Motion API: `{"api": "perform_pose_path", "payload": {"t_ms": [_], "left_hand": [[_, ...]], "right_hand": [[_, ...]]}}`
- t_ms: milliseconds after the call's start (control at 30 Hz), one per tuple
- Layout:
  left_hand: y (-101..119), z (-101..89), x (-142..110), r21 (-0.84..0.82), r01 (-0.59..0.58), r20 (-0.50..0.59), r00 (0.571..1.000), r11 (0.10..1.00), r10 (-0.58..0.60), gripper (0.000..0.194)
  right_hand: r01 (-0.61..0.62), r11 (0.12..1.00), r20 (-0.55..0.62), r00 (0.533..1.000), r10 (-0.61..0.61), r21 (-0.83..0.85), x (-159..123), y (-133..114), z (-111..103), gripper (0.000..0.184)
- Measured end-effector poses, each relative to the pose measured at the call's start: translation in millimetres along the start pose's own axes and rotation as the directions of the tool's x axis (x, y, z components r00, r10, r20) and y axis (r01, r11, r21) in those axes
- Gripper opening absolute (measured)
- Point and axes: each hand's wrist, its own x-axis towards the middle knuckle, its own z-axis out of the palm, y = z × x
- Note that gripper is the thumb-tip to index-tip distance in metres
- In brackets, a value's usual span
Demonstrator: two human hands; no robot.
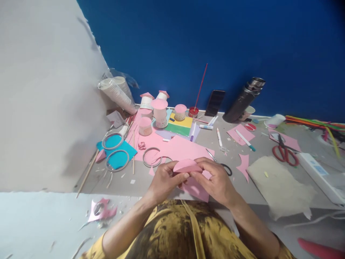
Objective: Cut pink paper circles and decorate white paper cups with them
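A pink paper circle (187,166), bent or folded over so that it shows as a half-round, is pinched between both hands above the table's front edge. My left hand (166,178) grips its left end with the thumb along the lower edge. On the right end, my right hand (215,180) holds it between thumb and fingers. Below the hands lies a pink paper sheet (198,189). Scissors with black handles (226,169) lie partly hidden behind my right hand. Left of the hands rests a grey ring (152,157) on pink paper.
Paper cups with pink tops (160,113) stand at the back. Stacked cups (117,94) lean at the left wall. A dark flask (239,104) and a phone (215,102) lean on the blue wall. Red-handled scissors (285,155), markers (219,137) and blue paper (130,151) lie around.
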Motion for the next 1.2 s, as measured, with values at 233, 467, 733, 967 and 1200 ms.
{"api": "perform_pose_path", "payload": {"t_ms": [233,467,733,967,1200], "left_hand": [[0.0,0.7,-4.1,0.021,0.024,-0.045,0.999,0.999,-0.023,0.028],[-5.1,-1.8,-5.9,-0.034,0.041,-0.058,0.997,0.999,-0.043,0.028],[-6.1,-1.7,-9.7,-0.050,0.043,-0.041,0.998,0.998,-0.045,0.026],[-9.8,-1.9,-11.4,-0.074,0.038,-0.048,0.998,0.997,-0.041,0.025],[-3.7,0.5,-9.1,-0.018,0.074,-0.089,0.993,0.997,-0.075,0.028]], "right_hand": [[-0.080,0.997,-0.049,0.996,0.080,-0.013,-0.3,-8.1,3.0,0.015],[-0.212,0.973,-0.091,0.971,0.220,0.090,-0.1,-18.9,8.4,0.023],[-0.331,0.934,-0.118,0.931,0.346,0.131,-2.4,-22.5,13.0,0.023],[-0.362,0.916,-0.138,0.912,0.387,0.175,-3.7,-22.9,15.2,0.017],[-0.356,0.920,-0.158,0.911,0.381,0.164,-3.7,-21.9,16.1,0.018]]}}
